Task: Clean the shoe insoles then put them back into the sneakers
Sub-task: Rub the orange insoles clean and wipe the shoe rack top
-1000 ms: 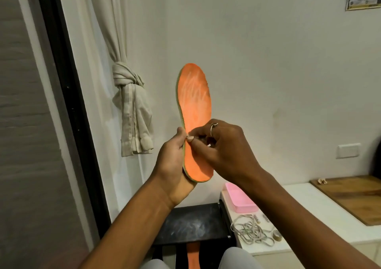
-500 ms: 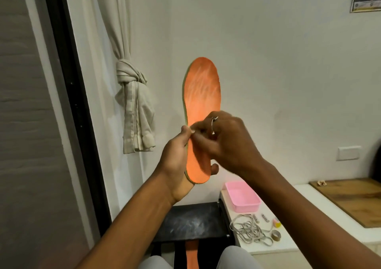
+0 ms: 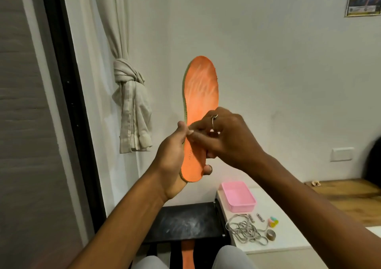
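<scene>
An orange insole (image 3: pixel 201 91) with a greenish edge stands upright in front of the wall, toe end up, whitish streaks across its upper half. My left hand (image 3: pixel 172 161) grips its heel end from behind, thumb on the left edge and fingertips showing at the right. My right hand (image 3: pixel 224 139), a ring on one finger, is pinched against the insole's face at mid-length; whether anything is between its fingers is hidden. A second orange insole (image 3: pixel 188 255) lies low between my knees. No sneakers are visible.
A black stool (image 3: pixel 185 221) stands below my hands. To its right, a white counter (image 3: pixel 288 233) carries a pink tray (image 3: pixel 238 195), tangled grey laces (image 3: pixel 245 230), small bits and a wooden board (image 3: pixel 346 198). A knotted curtain (image 3: pixel 132 108) hangs at left.
The insole has been turned a little more face-on and raised slightly. My right hand's fingers have kept working at its middle; my left fingertips now show at the heel's right edge.
</scene>
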Action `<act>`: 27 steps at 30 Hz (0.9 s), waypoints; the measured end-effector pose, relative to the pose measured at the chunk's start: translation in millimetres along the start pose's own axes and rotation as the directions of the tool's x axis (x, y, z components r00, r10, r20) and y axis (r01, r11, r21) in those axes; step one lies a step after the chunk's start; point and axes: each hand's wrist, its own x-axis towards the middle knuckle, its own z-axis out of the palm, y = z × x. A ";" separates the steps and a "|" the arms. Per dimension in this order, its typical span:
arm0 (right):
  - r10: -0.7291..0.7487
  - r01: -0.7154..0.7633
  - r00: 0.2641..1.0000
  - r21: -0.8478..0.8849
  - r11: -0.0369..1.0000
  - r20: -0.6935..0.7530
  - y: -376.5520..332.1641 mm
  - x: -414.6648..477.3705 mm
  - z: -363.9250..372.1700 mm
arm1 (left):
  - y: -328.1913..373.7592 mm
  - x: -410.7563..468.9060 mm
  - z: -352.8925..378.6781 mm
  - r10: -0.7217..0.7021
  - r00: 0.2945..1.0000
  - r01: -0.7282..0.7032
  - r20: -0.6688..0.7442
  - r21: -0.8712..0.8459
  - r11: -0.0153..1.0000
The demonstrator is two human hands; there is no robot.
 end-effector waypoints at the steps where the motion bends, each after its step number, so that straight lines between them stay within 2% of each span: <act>1: 0.000 -0.004 0.998 -0.063 0.998 -0.056 3.8 4.7 -2.1 | -0.6 -0.4 1.0 -0.007 1.000 0.007 0.000 0.008 1.000; 3: 0.039 -0.073 0.983 -0.188 0.979 -0.178 13.4 17.9 -7.8 | -3.0 -0.8 3.5 -0.026 1.000 0.026 0.009 0.032 0.999; 5: 0.091 -0.130 0.974 -0.181 0.975 -0.208 15.2 23.6 -11.0 | -4.7 -2.0 5.9 -0.019 1.000 0.018 0.014 0.059 0.998; 10: -0.067 0.074 0.993 -0.070 0.995 0.094 -4.4 -2.3 -9.2 | -2.1 0.7 0.6 0.005 1.000 -0.005 -0.030 -0.004 1.000; 12: -0.093 0.108 0.992 -0.186 0.977 0.086 1.1 -1.3 -14.1 | -3.1 1.8 -0.3 0.000 0.999 0.000 -0.048 0.014 1.000; 15: -0.073 0.070 0.997 -0.310 0.948 0.003 13.2 6.2 -21.1 | -6.3 2.0 2.8 0.029 0.997 -0.021 -0.074 0.106 0.994; 17: -0.075 0.091 0.994 -0.243 0.966 0.074 9.9 2.4 -22.2 | -6.9 2.2 2.6 0.048 0.995 -0.037 -0.087 0.121 0.992; 19: -0.094 0.125 0.973 -0.140 0.982 0.209 1.4 -6.1 -21.2 | -5.4 2.8 0.9 0.039 0.992 -0.028 -0.117 0.092 0.995; 21: -0.119 0.157 0.958 -0.133 0.979 0.259 -2.3 -11.8 -20.3 | -4.0 3.8 -1.0 0.024 0.991 -0.016 -0.129 0.066 0.998; 23: -0.116 0.152 0.982 -0.254 0.955 0.148 3.6 -7.8 -20.5 | -4.4 4.0 -2.7 0.036 0.992 -0.024 -0.119 0.103 0.994; 25: -0.079 0.081 0.997 -0.332 0.940 0.019 10.5 -2.5 -22.5 | -4.1 2.6 -1.9 0.054 0.994 -0.040 -0.097 0.141 0.989; 27: -0.055 0.068 0.997 -0.274 0.959 0.056 9.2 -4.2 -22.2 | -4.7 2.3 -2.3 0.062 0.994 -0.047 -0.093 0.154 0.987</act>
